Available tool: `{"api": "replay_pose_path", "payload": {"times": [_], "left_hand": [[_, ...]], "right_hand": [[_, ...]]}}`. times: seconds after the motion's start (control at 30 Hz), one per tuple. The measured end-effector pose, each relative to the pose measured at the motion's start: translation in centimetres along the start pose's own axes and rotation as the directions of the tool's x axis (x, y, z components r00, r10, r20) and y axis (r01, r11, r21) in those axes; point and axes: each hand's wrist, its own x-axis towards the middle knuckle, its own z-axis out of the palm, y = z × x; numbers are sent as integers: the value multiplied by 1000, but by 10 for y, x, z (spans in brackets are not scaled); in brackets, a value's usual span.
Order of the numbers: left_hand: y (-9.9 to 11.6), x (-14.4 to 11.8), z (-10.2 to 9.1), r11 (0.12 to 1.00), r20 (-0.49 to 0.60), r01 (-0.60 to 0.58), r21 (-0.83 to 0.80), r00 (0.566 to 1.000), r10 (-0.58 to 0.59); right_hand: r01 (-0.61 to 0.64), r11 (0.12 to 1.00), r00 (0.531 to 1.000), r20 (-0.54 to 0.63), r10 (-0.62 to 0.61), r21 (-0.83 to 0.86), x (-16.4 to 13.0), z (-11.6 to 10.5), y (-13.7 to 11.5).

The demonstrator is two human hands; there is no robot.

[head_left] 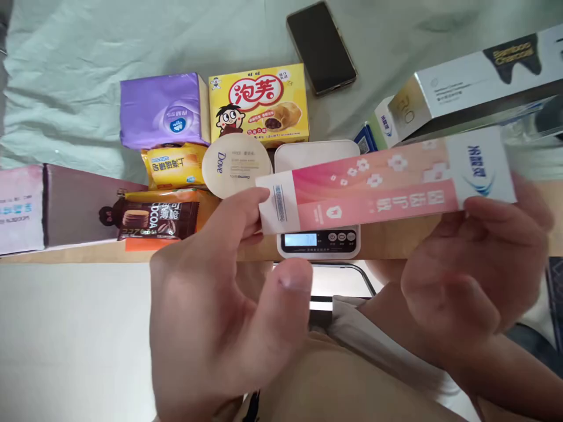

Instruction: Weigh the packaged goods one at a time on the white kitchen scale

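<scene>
We see a long pink toothpaste box [382, 179] with white flowers printed on it, held level in the air just above a small white kitchen scale [319, 199], and it does not touch the scale. The left hand [220, 305] holds the white left end of the box with the fingers [246, 208] behind it; its thumb is apart from the box, so this grip is loose and half open. The right hand [479, 275] holds the other end, with the fingers closed along the lower edge of the box. The scale stands on the desk [79, 53], which is covered with a pale green cloth, and its display faces us. Just left of the scale lies a round cream Dove tin [235, 165], touching a yellow snack box [258, 102] behind it. Beside this box is a purple tissue pack [162, 110], and in front of it a yellow cake packet [173, 166] and a brown cocoa biscuit packet [153, 220]. A black phone [321, 47] lies further back. At the right, white toothpaste boxes [466, 88] are stacked, near the right hand.
</scene>
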Motion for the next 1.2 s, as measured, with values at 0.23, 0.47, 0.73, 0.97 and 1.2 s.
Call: {"api": "replay_pose_path", "payload": {"times": [0.23, 0.47, 0.73, 0.97, 1.2], "left_hand": [[0, 13, 1, 988, 111, 83, 127, 989, -97], [-23, 25, -28, 988, 26, 128, 82, 991, -131], [-27, 36, -23, 975, 247, 64, 213, 962, -117], [-15, 43, -18, 891, 324, 209, 403, 878, -352], [-14, 46, -12, 829, 370, 257, 497, 801, -471]], "right_hand": [[-82, 992, 946, 305, 108, -99, -27, -21, 25], [87, 996, 978, 187, -88, 12, -12, -34, 85], [174, 977, 980, 70, -184, 122, -5, -23, 100], [163, 986, 968, 185, -168, 43, -13, -18, 85], [172, 985, 959, 226, -171, 17, -13, -12, 80]]}}
